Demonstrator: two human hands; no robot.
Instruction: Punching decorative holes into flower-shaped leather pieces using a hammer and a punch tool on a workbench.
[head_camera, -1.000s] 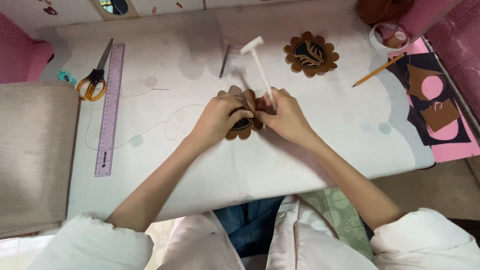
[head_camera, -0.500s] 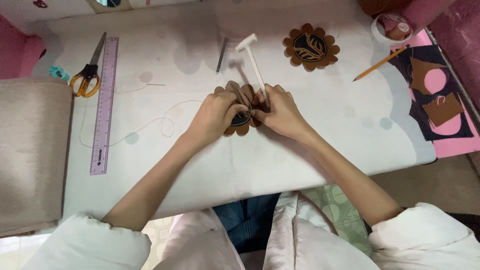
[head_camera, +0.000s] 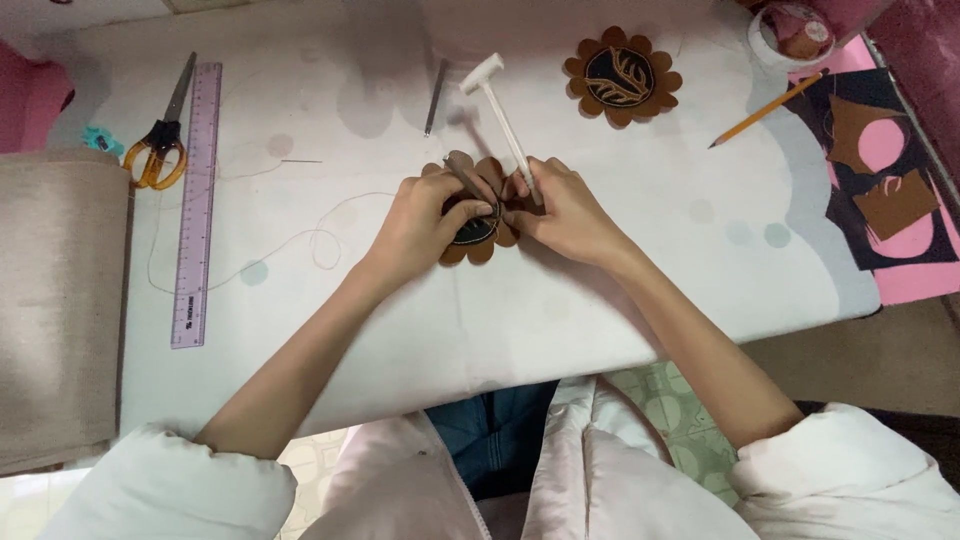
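Fingers (head_camera: 470, 205) of both hands pinch a scalloped brown leather flower (head_camera: 478, 240), pinning it flat.
The right hand (head_camera: 565, 215) also grips the white mallet (head_camera: 505, 120), handle angled away beyond the flower; the left hand (head_camera: 425, 225) steadies it.

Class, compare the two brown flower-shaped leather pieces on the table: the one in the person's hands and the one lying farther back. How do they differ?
The near flower piece is pinned under the left hand and right hand, largely covered; the far flower piece lies alone, untouched and fully visible. The far one's dark centre shows a pale branching design; the near one's centre is mostly hidden. Both are brown with scalloped edges and dark centres.
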